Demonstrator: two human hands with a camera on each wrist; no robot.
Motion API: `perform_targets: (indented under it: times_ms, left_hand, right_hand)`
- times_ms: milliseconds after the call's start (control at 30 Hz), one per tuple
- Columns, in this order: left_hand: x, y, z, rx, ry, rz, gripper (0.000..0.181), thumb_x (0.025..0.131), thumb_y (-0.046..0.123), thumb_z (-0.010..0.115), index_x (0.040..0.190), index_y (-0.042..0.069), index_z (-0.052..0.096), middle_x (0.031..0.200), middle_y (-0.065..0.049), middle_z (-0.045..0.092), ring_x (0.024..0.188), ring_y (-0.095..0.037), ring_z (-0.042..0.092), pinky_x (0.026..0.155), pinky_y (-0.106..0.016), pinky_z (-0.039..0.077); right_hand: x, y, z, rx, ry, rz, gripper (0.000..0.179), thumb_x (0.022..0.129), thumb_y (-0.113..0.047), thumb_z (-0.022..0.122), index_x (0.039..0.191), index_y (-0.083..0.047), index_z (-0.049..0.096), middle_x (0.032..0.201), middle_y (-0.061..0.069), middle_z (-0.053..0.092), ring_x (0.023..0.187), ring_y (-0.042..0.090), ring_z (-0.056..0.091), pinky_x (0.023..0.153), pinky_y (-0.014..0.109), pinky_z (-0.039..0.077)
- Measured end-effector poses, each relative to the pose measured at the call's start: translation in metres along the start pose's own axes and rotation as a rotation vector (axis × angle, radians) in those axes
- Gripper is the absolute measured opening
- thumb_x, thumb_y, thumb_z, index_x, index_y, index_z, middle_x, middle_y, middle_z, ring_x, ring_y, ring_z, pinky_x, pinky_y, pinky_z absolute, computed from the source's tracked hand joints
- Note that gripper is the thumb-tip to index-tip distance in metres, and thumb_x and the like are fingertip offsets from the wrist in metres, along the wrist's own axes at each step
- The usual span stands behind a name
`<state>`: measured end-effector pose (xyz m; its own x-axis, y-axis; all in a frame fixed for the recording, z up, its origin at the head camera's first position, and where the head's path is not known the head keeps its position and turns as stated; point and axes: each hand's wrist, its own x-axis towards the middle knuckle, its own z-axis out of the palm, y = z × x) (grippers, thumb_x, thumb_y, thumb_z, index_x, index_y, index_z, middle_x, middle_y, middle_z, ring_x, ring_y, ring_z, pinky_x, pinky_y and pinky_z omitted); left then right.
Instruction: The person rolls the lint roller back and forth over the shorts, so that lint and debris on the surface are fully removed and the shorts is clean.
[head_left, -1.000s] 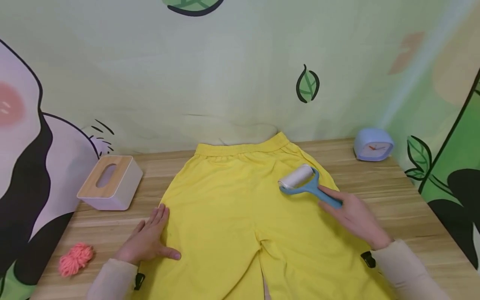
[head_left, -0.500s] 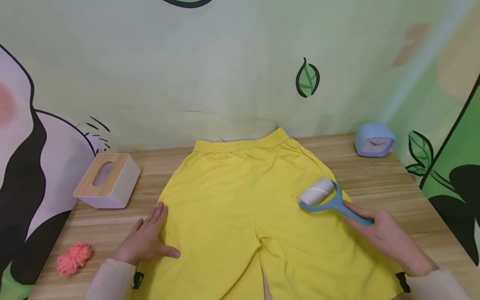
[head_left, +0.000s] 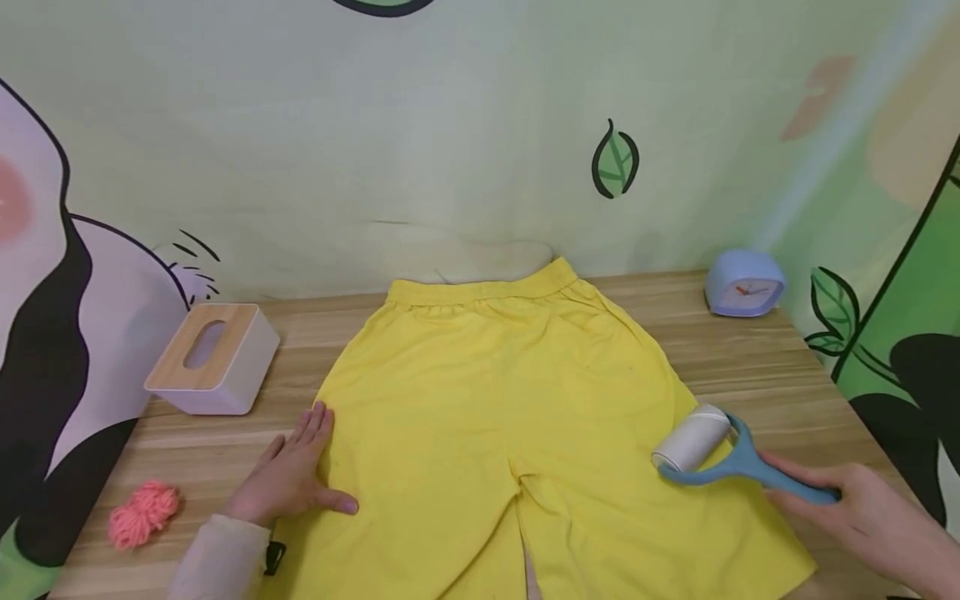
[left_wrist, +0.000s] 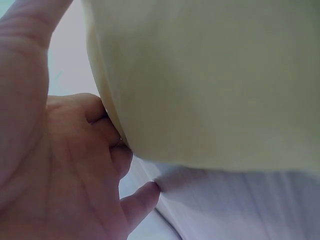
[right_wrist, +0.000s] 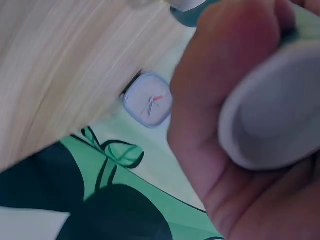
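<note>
Yellow shorts (head_left: 450, 400) lie spread on the table, waistband toward the wall. My left hand (head_left: 288, 479) rests flat on their left edge, fingers straight and thumb out on the cloth. In the left wrist view, the palm shows beside the hanging edge of the cloth (left_wrist: 210, 90). My right hand (head_left: 862, 508) grips the blue handle of a lint roller (head_left: 780, 479). The roller's white cylinder lies over the right edge of the right leg. In the right wrist view, my curled fingers (right_wrist: 220, 75) wrap the handle, whose hollow end faces the camera.
A white tissue box (head_left: 243, 367) with a wooden lid stands at the back left. Coral yarn (head_left: 142, 514) lies nearer on the left. At the back right is a small lilac clock (head_left: 745, 283). A printed wall backs the wooden table (head_left: 757, 367).
My right hand has moved the lint roller right and toward me, from the upper right of the shorts to the right leg's outer edge. The left hand stays in place.
</note>
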<state>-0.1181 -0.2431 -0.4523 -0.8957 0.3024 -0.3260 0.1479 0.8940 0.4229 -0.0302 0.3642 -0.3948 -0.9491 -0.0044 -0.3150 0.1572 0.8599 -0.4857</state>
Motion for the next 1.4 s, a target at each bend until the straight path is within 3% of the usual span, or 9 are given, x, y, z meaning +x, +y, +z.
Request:
perform_targets:
  times_ms: [167,267,333,433,533,833,967,1133,1400]
  left_hand:
    - [-0.004,-0.004,-0.001,0.0,0.017,-0.001,0.141,0.059,0.067,0.077,0.152,-0.008,0.003,0.158,-0.027,-0.006,0.145,-0.045,-0.001,0.107,-0.07,0.005]
    - [-0.006,-0.006,-0.002,0.004,0.034,-0.006,0.14,0.059,0.067,0.078,0.151,-0.009,0.004,0.158,-0.027,-0.005,0.145,-0.045,0.0,0.107,-0.07,0.006]
    - [-0.006,-0.007,-0.002,0.002,0.036,-0.006,0.14,0.059,0.067,0.078,0.152,-0.008,0.004,0.159,-0.026,-0.005,0.145,-0.045,-0.001,0.107,-0.069,0.005]
    - [-0.005,-0.008,-0.002,-0.007,0.026,-0.005,0.139,0.06,0.067,0.077,0.152,-0.007,0.004,0.159,-0.025,-0.007,0.145,-0.044,-0.002,0.108,-0.069,0.004]
    - [-0.003,-0.008,-0.001,-0.012,0.015,-0.002,0.139,0.06,0.067,0.077,0.152,-0.007,0.003,0.159,-0.024,-0.008,0.145,-0.044,-0.003,0.108,-0.069,0.003]
    - [-0.001,-0.003,0.001,-0.005,0.018,0.013,0.139,0.059,0.066,0.078,0.153,-0.006,0.005,0.159,-0.024,-0.005,0.145,-0.043,-0.002,0.108,-0.069,0.004]
    - [0.0,-0.002,0.002,0.0,0.016,0.01,0.14,0.058,0.067,0.078,0.153,-0.006,0.005,0.159,-0.024,-0.004,0.145,-0.043,-0.002,0.109,-0.068,0.004]
    - [0.001,-0.002,0.002,0.001,0.011,0.002,0.141,0.058,0.068,0.077,0.153,-0.005,0.004,0.16,-0.023,-0.005,0.146,-0.042,-0.002,0.109,-0.068,0.004]
    - [-0.001,-0.006,0.001,0.011,0.019,0.002,0.141,0.058,0.068,0.077,0.153,-0.005,0.004,0.16,-0.023,-0.005,0.146,-0.042,-0.002,0.109,-0.067,0.004]
  right_hand:
    - [0.004,-0.017,-0.001,-0.067,0.093,-0.068,0.06,0.089,-0.053,0.063,0.136,-0.017,0.059,0.055,-0.005,0.043,0.038,0.006,0.024,0.036,0.026,0.034]
    - [0.013,-0.041,-0.002,-0.03,0.114,-0.107,0.063,0.087,-0.057,0.063,0.138,-0.021,0.057,0.071,0.001,0.06,0.044,0.008,0.03,0.04,0.027,0.034]
    - [0.021,-0.059,0.0,0.018,0.091,-0.141,0.066,0.086,-0.059,0.063,0.141,-0.022,0.054,0.08,0.002,0.061,0.05,0.009,0.035,0.044,0.026,0.035]
    - [0.038,-0.086,0.01,0.07,0.058,-0.232,0.067,0.086,-0.056,0.065,0.143,-0.023,0.052,0.075,-0.003,0.053,0.053,0.008,0.036,0.047,0.026,0.036]
    - [0.061,-0.111,0.027,0.126,0.011,-0.328,0.062,0.088,-0.051,0.067,0.142,-0.025,0.053,0.062,-0.008,0.032,0.049,0.005,0.033,0.047,0.025,0.038]
    - [0.121,-0.178,0.087,0.331,-0.106,-0.552,0.049,0.093,-0.036,0.065,0.139,-0.021,0.055,0.066,-0.006,0.046,0.051,0.004,0.034,0.051,0.021,0.038]
    - [0.136,-0.198,0.107,0.364,-0.105,-0.559,0.049,0.093,-0.034,0.065,0.14,-0.021,0.055,0.064,-0.004,0.04,0.051,0.006,0.028,0.051,0.022,0.036]
    - [0.146,-0.202,0.118,0.342,-0.12,-0.518,0.049,0.094,-0.034,0.065,0.14,-0.02,0.055,0.062,-0.006,0.037,0.048,0.006,0.025,0.049,0.022,0.035]
    - [0.124,-0.183,0.102,0.269,-0.105,-0.457,0.047,0.094,-0.036,0.065,0.137,-0.02,0.057,0.052,-0.012,0.03,0.044,0.005,0.025,0.043,0.021,0.032]
